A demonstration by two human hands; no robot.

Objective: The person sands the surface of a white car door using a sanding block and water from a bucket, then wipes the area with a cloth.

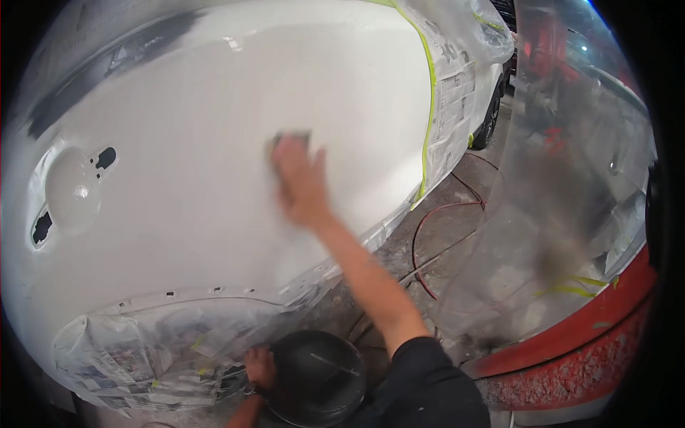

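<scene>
My right hand (294, 175) is raised against the white car door panel (214, 178), pressing a small dark sanding pad (303, 136) flat on its surface. Motion blurs the hand and pad, and the fingers cover most of the pad. Down low, my left hand (260, 367) grips the left rim of a round black basin (317, 378). A thin stick-like thing seems to lie across the basin. At the left of the panel is a door handle recess (73, 189) with two dark openings.
Newspaper (453, 93) and green tape (432, 93) mask the panel's right side; plastic over paper (150, 349) covers its lower edge. Red hoses (421, 239) cross the floor. To the right stands a red vehicle part (571, 349) with plastic sheeting (542, 235).
</scene>
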